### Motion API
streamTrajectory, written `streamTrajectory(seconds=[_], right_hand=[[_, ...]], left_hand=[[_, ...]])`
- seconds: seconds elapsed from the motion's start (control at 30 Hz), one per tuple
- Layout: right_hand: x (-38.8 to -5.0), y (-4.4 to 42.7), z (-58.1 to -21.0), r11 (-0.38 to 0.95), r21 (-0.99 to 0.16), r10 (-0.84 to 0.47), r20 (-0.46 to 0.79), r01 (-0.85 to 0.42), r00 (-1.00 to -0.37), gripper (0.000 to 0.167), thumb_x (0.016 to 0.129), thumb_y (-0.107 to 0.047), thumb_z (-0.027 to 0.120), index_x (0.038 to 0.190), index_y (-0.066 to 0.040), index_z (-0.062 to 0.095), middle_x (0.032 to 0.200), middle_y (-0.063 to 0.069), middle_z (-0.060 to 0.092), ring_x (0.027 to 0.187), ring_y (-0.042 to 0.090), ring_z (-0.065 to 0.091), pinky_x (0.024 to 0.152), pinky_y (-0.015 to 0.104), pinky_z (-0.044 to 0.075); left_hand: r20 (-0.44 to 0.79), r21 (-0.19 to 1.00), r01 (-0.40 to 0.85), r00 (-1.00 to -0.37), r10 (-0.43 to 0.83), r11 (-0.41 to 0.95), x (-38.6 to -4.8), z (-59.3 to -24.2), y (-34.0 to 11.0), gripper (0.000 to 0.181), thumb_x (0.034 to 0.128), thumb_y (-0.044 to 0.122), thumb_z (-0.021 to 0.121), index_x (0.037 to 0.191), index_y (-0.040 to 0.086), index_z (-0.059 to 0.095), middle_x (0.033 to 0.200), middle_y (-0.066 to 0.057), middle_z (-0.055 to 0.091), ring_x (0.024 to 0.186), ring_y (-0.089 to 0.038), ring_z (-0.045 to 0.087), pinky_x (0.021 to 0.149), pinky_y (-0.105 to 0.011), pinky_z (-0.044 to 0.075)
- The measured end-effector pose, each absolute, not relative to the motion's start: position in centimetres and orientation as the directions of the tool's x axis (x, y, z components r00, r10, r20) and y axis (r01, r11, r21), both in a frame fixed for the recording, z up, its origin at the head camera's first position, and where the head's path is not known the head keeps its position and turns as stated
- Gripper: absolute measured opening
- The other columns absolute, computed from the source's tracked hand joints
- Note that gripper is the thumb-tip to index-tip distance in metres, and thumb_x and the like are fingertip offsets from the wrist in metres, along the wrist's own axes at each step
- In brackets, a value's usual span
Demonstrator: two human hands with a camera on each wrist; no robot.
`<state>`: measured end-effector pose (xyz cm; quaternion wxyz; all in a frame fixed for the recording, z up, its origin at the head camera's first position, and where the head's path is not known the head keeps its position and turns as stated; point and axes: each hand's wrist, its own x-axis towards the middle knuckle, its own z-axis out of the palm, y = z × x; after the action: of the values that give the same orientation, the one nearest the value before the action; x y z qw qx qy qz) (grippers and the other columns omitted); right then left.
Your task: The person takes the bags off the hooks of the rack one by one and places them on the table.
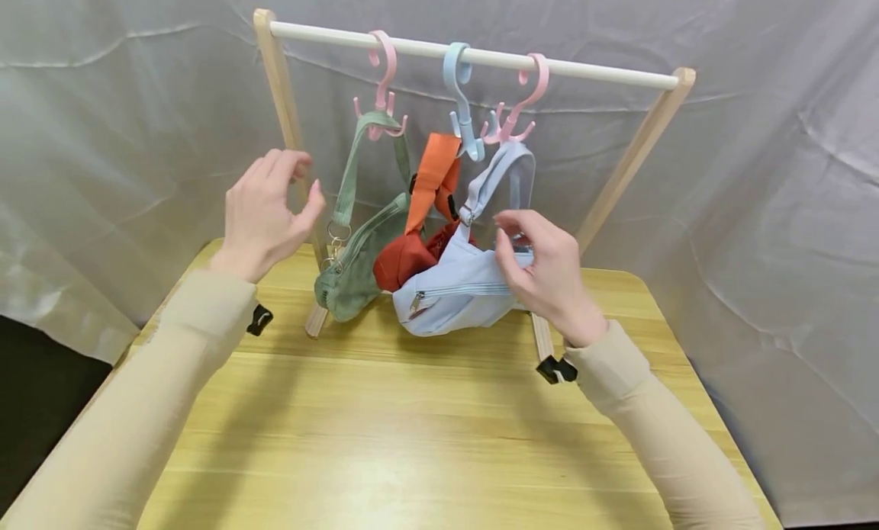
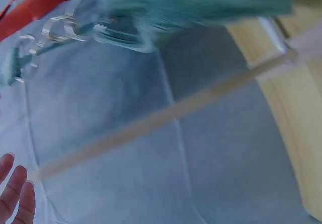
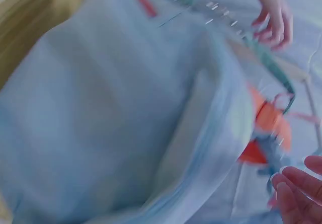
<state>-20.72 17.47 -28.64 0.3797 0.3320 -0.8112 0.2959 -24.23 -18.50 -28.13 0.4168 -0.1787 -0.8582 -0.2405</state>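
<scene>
Three bags hang from hooks on a rack. A green bag [image 1: 364, 255] hangs by its strap from the left pink hook [image 1: 384, 80]. In the middle, an orange-red bag [image 1: 405, 259] hangs at the blue hook [image 1: 458, 95]. The light blue bag [image 1: 453, 286] hangs from the right pink hook [image 1: 529, 95], its lower part overlapping the red one. My left hand [image 1: 264, 210] is held in the air left of the green strap, fingers loosely bent, holding nothing. My right hand [image 1: 545, 274] is in front of the light blue bag's right side, thumb and fingers loosely bent with nothing seen between them.
The rack has a white bar [image 1: 604, 71] on wooden legs [image 1: 635, 156] and stands at the back of a wooden table [image 1: 384, 438]. Grey cloth [image 1: 776, 194] hangs behind and beside it. Black buckles [image 1: 556, 370] show by my wrists.
</scene>
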Motion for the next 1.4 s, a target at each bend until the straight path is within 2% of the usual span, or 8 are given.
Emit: streamTrajectory(seconds=[0.13, 0.23, 0.4, 0.57, 0.73, 1.07, 1.2, 1.4], right_hand=[[-21.3, 14.6, -27.0, 0.47, -0.306, -0.324, 0.813, -0.828, -0.484, 0.022, 0.094, -0.008, 0.056, 0.108, 0.003, 0.069, 0.097, 0.014, 0.073, 0.083, 0.018, 0.07, 0.072, 0.033, 0.059], [-21.7, 12.6, -25.8, 0.4, -0.367, -0.356, 0.782, -0.84, -0.512, 0.024, 0.094, -0.005, 0.056, 0.114, 0.003, 0.067, 0.103, 0.015, 0.072, 0.089, 0.019, 0.069, 0.072, 0.034, 0.059], [-22.0, 9.7, -24.5, 0.329, -0.542, -0.427, 0.645, -0.773, -0.634, 0.035, 0.094, -0.005, 0.053, 0.128, -0.003, 0.06, 0.123, 0.012, 0.066, 0.102, 0.022, 0.069, 0.082, 0.033, 0.059], [-22.7, 7.1, -23.8, 0.311, -0.722, -0.454, 0.458, -0.618, -0.764, 0.043, 0.095, -0.008, 0.051, 0.138, -0.014, 0.053, 0.138, 0.006, 0.059, 0.116, 0.016, 0.067, 0.094, 0.033, 0.056], [-23.9, 5.0, -23.9, 0.259, -0.81, -0.431, 0.39, -0.526, -0.814, 0.047, 0.095, -0.006, 0.051, 0.141, -0.014, 0.048, 0.144, 0.008, 0.053, 0.127, 0.02, 0.061, 0.103, 0.034, 0.052], [-25.3, 3.1, -25.2, 0.265, -0.819, -0.298, 0.433, -0.509, -0.851, 0.056, 0.088, -0.002, 0.055, 0.142, -0.01, 0.043, 0.149, 0.011, 0.04, 0.143, 0.026, 0.042, 0.114, 0.033, 0.044], [-25.8, 2.7, -25.4, 0.216, -0.851, -0.228, 0.433, -0.479, -0.872, 0.055, 0.087, -0.001, 0.055, 0.139, -0.01, 0.037, 0.149, 0.012, 0.037, 0.145, 0.027, 0.039, 0.117, 0.036, 0.041], [-27.2, 1.8, -24.9, 0.122, -0.895, -0.197, 0.402, -0.429, -0.894, 0.071, 0.086, -0.002, 0.055, 0.147, -0.013, 0.021, 0.153, 0.017, 0.033, 0.148, 0.025, 0.034, 0.123, 0.039, 0.034]], left_hand=[[0.767, 0.363, 0.521, -0.638, 0.069, 0.773, -24.7, -26.7, -16.8, 0.034, 0.0949, 0.025, 0.054, 0.122, 0.006, 0.061, 0.103, -0.015, 0.069, 0.092, -0.031, 0.065, 0.073, -0.049, 0.052], [0.671, 0.525, 0.478, -0.741, 0.003, 0.704, -24.9, -25.7, -15.5, 0.035, 0.0968, 0.024, 0.052, 0.129, 0.01, 0.057, 0.108, -0.013, 0.069, 0.095, -0.028, 0.067, 0.081, -0.045, 0.053], [0.465, 0.777, 0.382, -0.884, -0.049, 0.5, -25.1, -24.5, -13.6, 0.041, 0.1004, 0.027, 0.048, 0.14, 0.019, 0.044, 0.113, -0.009, 0.066, 0.099, -0.022, 0.065, 0.091, -0.037, 0.05], [0.331, 0.904, 0.317, -0.944, 0.0, 0.287, -25.3, -23.8, -12.9, 0.045, 0.1029, 0.026, 0.045, 0.145, 0.017, 0.033, 0.095, 0.003, 0.067, 0.087, -0.011, 0.067, 0.09, -0.03, 0.049], [0.278, 0.95, 0.279, -0.96, 0.026, 0.139, -25.4, -23.2, -12.9, 0.046, 0.1019, 0.02, 0.045, 0.145, 0.016, 0.03, 0.083, 0.007, 0.066, 0.073, -0.009, 0.066, 0.083, -0.028, 0.053], [0.293, 0.956, 0.293, -0.956, 0.005, 0.019, -25.9, -23.0, -13.5, 0.04, 0.1013, 0.013, 0.049, 0.139, 0.014, 0.034, 0.073, 0.006, 0.057, 0.061, -0.011, 0.05, 0.065, -0.024, 0.045], [0.322, 0.946, 0.321, -0.947, -0.017, 0.036, -25.8, -23.1, -14.0, 0.038, 0.1, 0.011, 0.05, 0.136, 0.015, 0.038, 0.072, 0.005, 0.052, 0.061, -0.01, 0.046, 0.063, -0.023, 0.043], [0.344, 0.931, 0.331, -0.937, -0.064, 0.151, -26.0, -23.0, -14.6, 0.042, 0.0978, 0.011, 0.052, 0.138, 0.019, 0.042, 0.075, 0.008, 0.05, 0.06, -0.007, 0.046, 0.065, -0.022, 0.043]])
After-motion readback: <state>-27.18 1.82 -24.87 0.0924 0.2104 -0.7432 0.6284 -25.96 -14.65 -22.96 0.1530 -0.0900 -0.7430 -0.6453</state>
